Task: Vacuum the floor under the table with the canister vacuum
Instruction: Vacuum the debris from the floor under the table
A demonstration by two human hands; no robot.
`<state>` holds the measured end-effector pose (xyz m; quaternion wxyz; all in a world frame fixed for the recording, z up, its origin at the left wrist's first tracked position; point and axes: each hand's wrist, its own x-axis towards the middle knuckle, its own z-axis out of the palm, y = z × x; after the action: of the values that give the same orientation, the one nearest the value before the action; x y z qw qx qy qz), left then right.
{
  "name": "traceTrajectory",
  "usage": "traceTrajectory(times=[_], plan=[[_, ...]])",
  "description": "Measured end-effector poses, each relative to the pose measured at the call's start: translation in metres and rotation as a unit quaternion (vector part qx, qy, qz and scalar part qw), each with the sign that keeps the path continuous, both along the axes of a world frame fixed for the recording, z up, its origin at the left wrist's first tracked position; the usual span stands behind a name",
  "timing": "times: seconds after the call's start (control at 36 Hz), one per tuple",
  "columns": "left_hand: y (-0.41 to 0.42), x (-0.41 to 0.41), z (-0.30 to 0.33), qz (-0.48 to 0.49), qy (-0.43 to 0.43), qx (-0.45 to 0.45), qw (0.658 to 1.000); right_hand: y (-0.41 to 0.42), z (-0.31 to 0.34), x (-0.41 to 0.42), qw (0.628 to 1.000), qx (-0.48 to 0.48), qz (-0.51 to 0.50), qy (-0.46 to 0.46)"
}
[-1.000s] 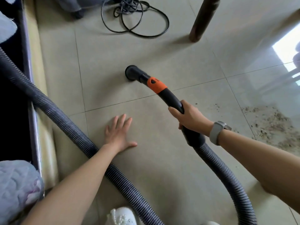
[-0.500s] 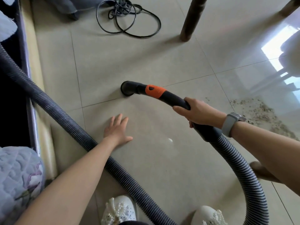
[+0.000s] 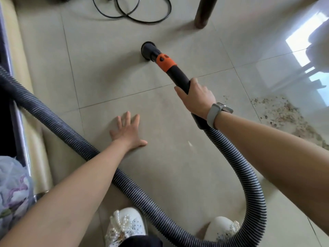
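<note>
**Nozzle down on the tiles, one hand steering, one hand braced**

Nearest the camera, two white shoes [image 3: 127,224] trimmed with pearl beads stand on the beige tiled floor [image 3: 99,72], and the ribbed grey hose [image 3: 249,175] loops right round between them. One run of it sweeps away under the left forearm toward the left edge; the other curves up the right side to the handle.

Further out, the left hand [image 3: 127,130] lies flat on a tile, palm down, fingers [image 3: 126,117] straight and spread, thumb pointing out to the right. It holds nothing.

Up and right of those fingers, the right hand [image 3: 196,98] grips the black curved handle [image 3: 179,75] of the vacuum, fingers wrapped round it from above, thumb along the left side. A grey-strapped watch [image 3: 216,113] sits on that wrist. To the right of this hand a scatter of brown crumbs [image 3: 283,113] lies on the glossy tile, well apart from the nozzle.

Beyond the gripping fingers the handle runs into a bright orange collar [image 3: 164,61], then a short black tube ending in a round black nozzle [image 3: 147,50], its mouth down against the floor.

Farther still, a dark wooden bench leg [image 3: 204,13] stands up and right of the nozzle, and a black cable [image 3: 135,11] lies coiled up and left.
</note>
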<state>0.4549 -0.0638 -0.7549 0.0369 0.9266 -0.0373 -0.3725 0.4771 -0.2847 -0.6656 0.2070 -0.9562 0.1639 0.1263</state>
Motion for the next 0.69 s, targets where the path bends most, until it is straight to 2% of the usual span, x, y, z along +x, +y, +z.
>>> traceTrajectory(times=[0.36,0.69], plan=[[-0.021,0.027,0.001,-0.063,0.018,0.034,0.997,0.011,-0.020,0.039,0.998,0.047,-0.045,-0.012],[-0.023,0.028,0.001,-0.066,0.027,0.033,0.997,-0.001,-0.021,0.071,0.991,0.100,-0.091,0.004]])
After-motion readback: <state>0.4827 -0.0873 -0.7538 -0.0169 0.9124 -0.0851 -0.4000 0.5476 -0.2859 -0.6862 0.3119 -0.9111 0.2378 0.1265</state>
